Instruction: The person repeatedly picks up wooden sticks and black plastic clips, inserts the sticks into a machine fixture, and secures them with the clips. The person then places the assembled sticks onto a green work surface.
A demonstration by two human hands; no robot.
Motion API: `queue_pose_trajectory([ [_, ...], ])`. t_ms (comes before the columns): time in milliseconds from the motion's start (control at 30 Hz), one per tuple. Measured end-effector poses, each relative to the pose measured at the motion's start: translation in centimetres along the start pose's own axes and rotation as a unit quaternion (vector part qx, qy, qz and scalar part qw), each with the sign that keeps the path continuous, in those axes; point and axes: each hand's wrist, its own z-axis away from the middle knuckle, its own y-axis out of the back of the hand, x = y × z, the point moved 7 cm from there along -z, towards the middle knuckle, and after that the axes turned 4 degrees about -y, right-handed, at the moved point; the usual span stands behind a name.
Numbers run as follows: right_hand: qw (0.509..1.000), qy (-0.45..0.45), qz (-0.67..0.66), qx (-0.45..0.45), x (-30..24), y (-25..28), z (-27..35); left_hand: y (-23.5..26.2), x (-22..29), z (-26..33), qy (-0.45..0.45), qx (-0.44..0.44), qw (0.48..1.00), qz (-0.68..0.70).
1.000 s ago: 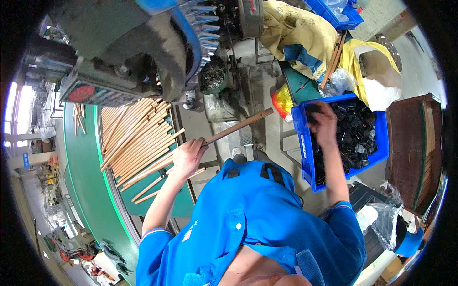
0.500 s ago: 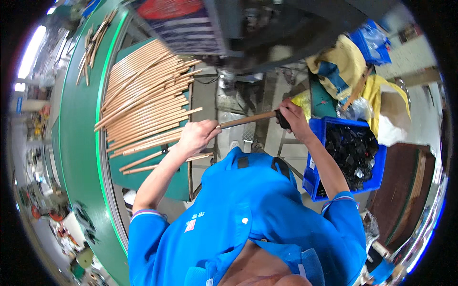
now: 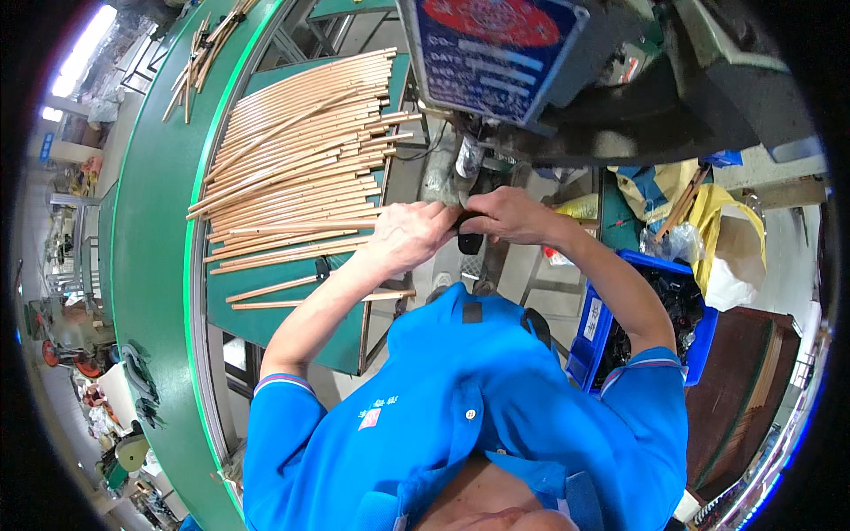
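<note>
Both hands meet under the machine: left hand (image 3: 409,234) and right hand (image 3: 506,215) clasp a black cap (image 3: 469,241); wooden rods (image 3: 301,168) lie left.

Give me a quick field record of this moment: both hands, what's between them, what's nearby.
left hand: closed around something, beside the right
right hand: closed on a black piece
position: both under the machine head
wooden sticks: stacked on green table, to the left
blue bin: lower right, holds black parts

Both hands, left (image 3: 409,235) and right (image 3: 506,217), meet closed, forearms raised forward.
</note>
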Motion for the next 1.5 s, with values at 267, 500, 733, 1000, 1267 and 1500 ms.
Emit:
queue_pose_trajectory([
  [267,0.887,0.12,0.291,0.338,5.1,5.8,1.7,3.6,-4.4,-5.4,-0.012,0.065,0.997,-0.027],
  [500,0.91,0.022,0.317,0.267,10.6,5.3,0.1,0.6,-6.9,-6.9,0.027,-0.002,0.997,0.069],
  [733,0.909,0.046,0.196,0.366,5.4,6.1,4.1,1.0,-7.2,-5.9,0.067,-0.031,0.996,0.049],
  [1000,0.906,-0.174,-0.13,0.363,17.2,-0.4,-0.4,1.0,-7.4,-5.3,0.0,0.017,0.999,0.036],
  [1267,0.891,-0.269,-0.001,0.366,20.1,1.1,-7.5,0.7,-7.9,-5.2,0.035,-0.031,0.998,0.044],
  [1500,0.897,-0.38,0.03,0.224,23.8,-0.9,-8.3,2.5,-7.9,-5.6,0.042,-0.005,0.998,0.04],
])
